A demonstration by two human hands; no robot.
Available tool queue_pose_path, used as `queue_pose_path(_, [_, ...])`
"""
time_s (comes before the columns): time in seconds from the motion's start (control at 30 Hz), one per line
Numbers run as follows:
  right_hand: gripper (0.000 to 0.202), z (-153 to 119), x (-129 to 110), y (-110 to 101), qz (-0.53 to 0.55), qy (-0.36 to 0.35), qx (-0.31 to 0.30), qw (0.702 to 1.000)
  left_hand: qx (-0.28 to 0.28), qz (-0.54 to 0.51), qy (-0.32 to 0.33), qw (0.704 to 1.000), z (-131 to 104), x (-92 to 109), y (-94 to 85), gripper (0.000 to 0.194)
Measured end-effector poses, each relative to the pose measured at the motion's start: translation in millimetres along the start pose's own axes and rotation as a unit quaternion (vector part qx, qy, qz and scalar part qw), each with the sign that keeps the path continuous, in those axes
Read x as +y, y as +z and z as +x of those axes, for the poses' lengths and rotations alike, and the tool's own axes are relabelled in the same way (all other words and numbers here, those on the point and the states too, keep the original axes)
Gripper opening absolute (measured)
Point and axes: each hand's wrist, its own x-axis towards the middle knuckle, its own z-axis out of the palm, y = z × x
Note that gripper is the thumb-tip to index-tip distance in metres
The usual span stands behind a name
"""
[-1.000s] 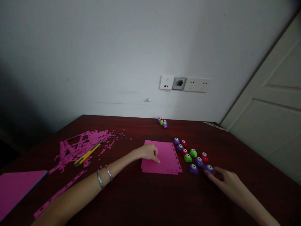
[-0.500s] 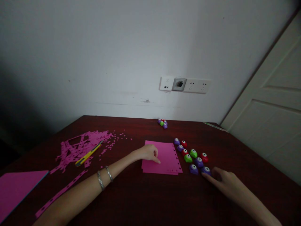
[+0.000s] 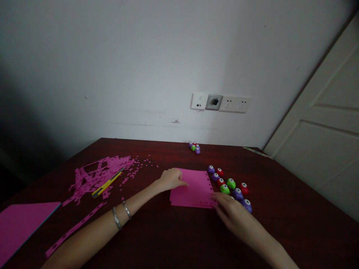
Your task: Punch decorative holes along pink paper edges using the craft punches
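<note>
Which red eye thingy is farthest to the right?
The red eye piece just behind the rightmost purple eye piece; every other red one I can see sits further left.

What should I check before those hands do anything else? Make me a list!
1. Left hand at the pink sheets: ok, over their left edge.
2. Right hand gripping the sheets: cannot tell; its fingertips are at their lower right corner.
3. Eyed pieces off the sheets: ok, nearby ones sit to the right.
4. Yellow cutter off the sheets: ok, it's among scraps.
5. Pink scraps tidied away: not ok, scattered left.
</note>
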Motion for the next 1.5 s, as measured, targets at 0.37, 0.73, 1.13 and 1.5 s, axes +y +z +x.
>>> queue_pose_path(0.37, [0.038,8.1,3.0,23.6,-0.035,-0.012,-0.041,0.998,0.008,-0.100,-0.011,0.995,4.7,-32.7,-6.5,0.033])
queue_pose_path(0.73, [0.033,19.8,-13.0,26.2,-0.005,-0.029,-0.065,0.997,-0.044,-0.172,-0.036,0.983,4.5,-33.1,-6.4,0.038])
queue_pose_path(1.13, [0.043,42.0,-9.4,15.4,-0.016,-0.020,-0.063,0.998,-0.047,-0.197,-0.035,0.979,9.5,-36.5,-5.5,0.038])
queue_pose_path(1.5, [0.043,41.0,-10.3,13.5,-0.026,-0.034,-0.003,0.999,0.122,-0.162,-0.005,0.979,56.9,-38.6,-12.2,0.017])
